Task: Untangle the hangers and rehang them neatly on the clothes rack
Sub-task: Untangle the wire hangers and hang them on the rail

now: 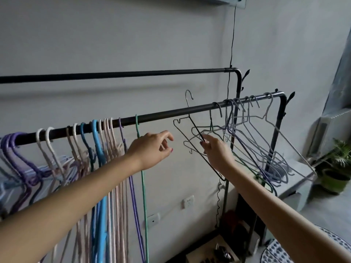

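Our right hand point(216, 150) pinches a thin black hanger point(195, 137), its hook lifted above the front rail point(171, 112) and clear of it. Our left hand point(152, 147) hovers with its grip loosely spread, holding nothing, just in front of a green hanger point(143, 186). Tidy hangers point(98, 149) crowd the rail's left; a tangled bunch point(266, 149) hangs to the right, crossing behind the black one. A potted plant point(336, 168) sits beyond.
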